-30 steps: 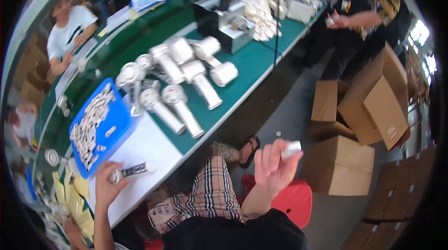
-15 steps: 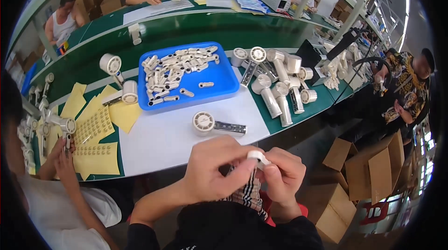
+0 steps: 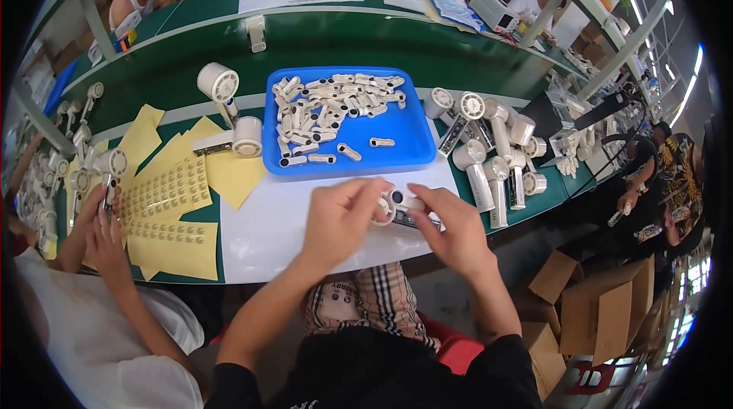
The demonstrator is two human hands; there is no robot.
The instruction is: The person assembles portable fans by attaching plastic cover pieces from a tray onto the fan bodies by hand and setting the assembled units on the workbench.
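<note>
My right hand (image 3: 456, 227) pinches a small white elongated plastic cover (image 3: 408, 200) with a dark round spot, between thumb and fingers. Beside it, my left hand (image 3: 336, 218) has its thumb and fingers pressed together; whether they grip the cover or something small is hidden. Under both hands, a white handheld fan (image 3: 383, 215) lies on the white sheet (image 3: 267, 233), its handle showing dark inner parts and partly covered by my fingers. Beyond them sits a blue tray (image 3: 393, 130) holding many similar white covers (image 3: 343, 96).
Several white fans (image 3: 496, 168) crowd the right side. More fans (image 3: 217, 82) and yellow sticker sheets (image 3: 172, 191) lie left. A person at my left works with their hands (image 3: 107, 229) on a fan. Open cardboard boxes (image 3: 603, 302) stand at lower right; co-workers sit across the bench.
Both hands have moved forward from near my lap to above the fan on the sheet, carrying the white cover. The view has shifted, so the bench appears further right.
</note>
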